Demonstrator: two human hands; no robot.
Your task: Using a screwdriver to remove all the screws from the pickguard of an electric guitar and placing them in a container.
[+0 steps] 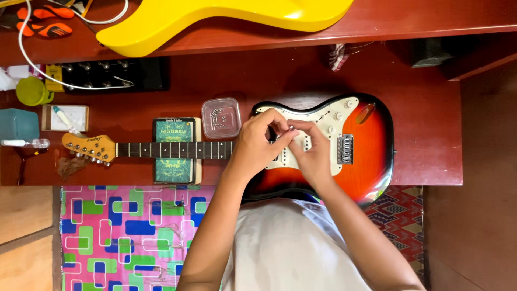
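L hand [262, 141]: pinched on small metal bit [291, 128]
R hand [312, 148]: fingers pinched, touching same bit
Guitar [371, 156]: under both hands, neck points left

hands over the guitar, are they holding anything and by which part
The left hand and right hand pinch a small dark part between fingertips over the guitar; what it is cannot be told.

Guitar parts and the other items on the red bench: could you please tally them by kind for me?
Guitar bodies: 2, the sunburst guitar under both hands and the yellow body on the shelf
Books: 1, under the neck
Clear plastic containers: 1
Green cups: 1
Total: 5
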